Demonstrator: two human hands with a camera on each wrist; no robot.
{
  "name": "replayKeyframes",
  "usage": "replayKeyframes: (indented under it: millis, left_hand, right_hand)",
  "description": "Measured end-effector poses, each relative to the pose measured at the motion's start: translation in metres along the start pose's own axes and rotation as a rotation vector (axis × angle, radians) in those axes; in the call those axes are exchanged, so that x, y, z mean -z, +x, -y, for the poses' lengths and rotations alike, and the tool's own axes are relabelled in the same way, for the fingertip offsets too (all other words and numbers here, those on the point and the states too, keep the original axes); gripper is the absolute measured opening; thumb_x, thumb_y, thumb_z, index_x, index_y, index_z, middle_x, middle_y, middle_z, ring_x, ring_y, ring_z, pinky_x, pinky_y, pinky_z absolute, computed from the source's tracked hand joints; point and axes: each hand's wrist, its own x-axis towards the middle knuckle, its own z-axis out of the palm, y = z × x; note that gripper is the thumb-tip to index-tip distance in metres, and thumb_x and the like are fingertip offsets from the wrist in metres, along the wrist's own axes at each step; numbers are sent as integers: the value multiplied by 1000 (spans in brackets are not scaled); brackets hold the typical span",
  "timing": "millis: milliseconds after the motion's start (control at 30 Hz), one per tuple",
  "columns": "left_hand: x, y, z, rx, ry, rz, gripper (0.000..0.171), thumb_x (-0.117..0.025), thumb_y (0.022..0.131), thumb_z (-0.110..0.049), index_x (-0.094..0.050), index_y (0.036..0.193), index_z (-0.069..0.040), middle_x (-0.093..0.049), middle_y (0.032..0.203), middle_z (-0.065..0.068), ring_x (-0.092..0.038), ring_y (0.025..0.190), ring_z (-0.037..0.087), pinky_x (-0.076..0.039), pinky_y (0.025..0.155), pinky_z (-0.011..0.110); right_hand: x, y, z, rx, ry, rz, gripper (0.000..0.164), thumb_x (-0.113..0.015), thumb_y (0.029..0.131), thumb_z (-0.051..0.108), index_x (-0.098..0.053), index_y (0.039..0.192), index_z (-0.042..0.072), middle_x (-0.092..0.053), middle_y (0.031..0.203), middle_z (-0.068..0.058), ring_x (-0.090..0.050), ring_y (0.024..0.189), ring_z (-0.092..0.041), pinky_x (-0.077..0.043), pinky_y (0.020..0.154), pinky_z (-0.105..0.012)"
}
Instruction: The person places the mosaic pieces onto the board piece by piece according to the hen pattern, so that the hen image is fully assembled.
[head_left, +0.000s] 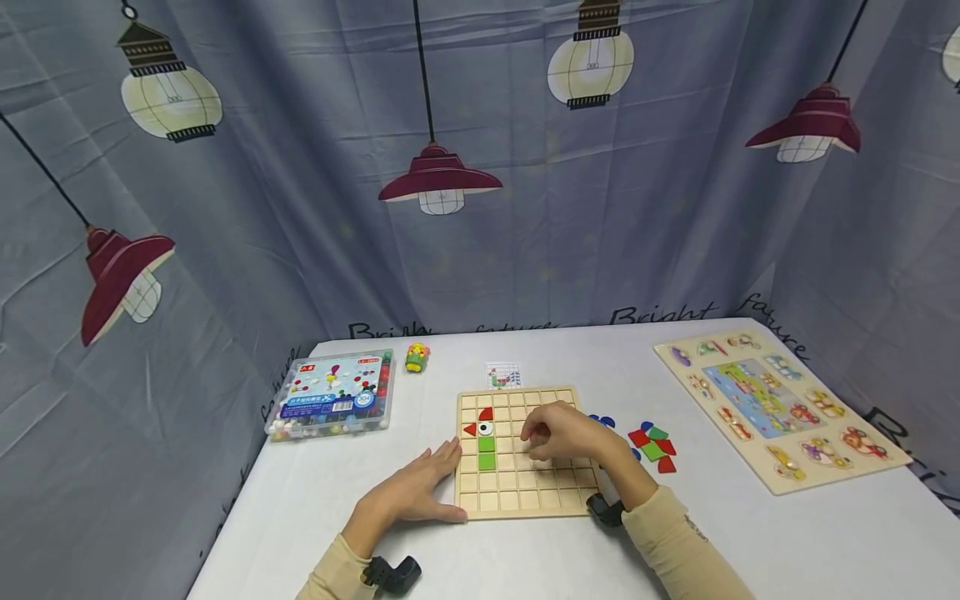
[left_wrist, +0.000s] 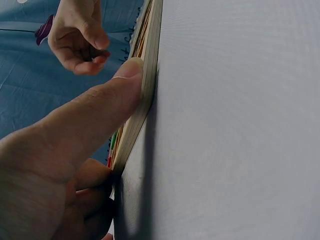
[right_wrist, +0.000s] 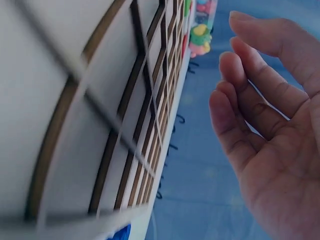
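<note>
A wooden grid board [head_left: 519,501] lies on the white table. On its left side sit a red curved piece [head_left: 486,413], a red triangle [head_left: 470,429], a round eye piece [head_left: 486,428] and two green squares [head_left: 487,453]. My left hand [head_left: 417,490] rests at the board's lower left corner, its thumb [left_wrist: 112,95] touching the front edge. Above the middle of the grid hovers my right hand [head_left: 564,432], fingers loosely bent. In the right wrist view, thumb and fingertips are apart, and I see nothing between them.
Red, green and blue pieces [head_left: 652,450] lie right of the board, partly behind the right arm. A small pattern card [head_left: 502,375] is behind it. A clear plastic case [head_left: 333,396] and a small toy figure [head_left: 417,357] stand back left; a picture puzzle board [head_left: 780,404] lies right.
</note>
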Motion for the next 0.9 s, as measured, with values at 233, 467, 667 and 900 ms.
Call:
replayKeyframes:
  millis: [233,467,667,900]
  left_hand:
    - [0,0,1,7,3,0,106,-71,77,-61,-27,152,-1,-19,163,12,-21,151,26,-19,125,46]
    - [0,0,1,7,10,1,106,-71,76,-62,-28,152,-2,-20,163,12,-21,151,27,-19,125,46]
    - [0,0,1,-3,4,-9,106,-72,77,-60,-28,152,0,-20,162,14,-21,151,27,-20,124,46]
    - [-1,1,1,-3,6,-4,106,-71,77,-61,-27,152,-1,-19,163,13,-21,151,27,-20,125,45]
  right_hand:
    - [10,-17,-20,23,-8,-17,15,-80,75,10,-71,87,12,-65,80,6,-55,72,-7,-49,62,-18]
    - [20,-42,-49,-10,26,-29,18,-80,73,8,-70,88,12,-67,82,5,-56,73,-3,-51,63,-18]
    - [28,-54,-65,-52,24,-33,20,-80,72,7,-70,89,9,-67,84,3,-57,74,-5,-52,64,-19]
    - [31,-58,-76,-62,5,-27,20,-80,71,5,-70,88,9,-66,82,3,-55,72,-6,-51,62,-19]
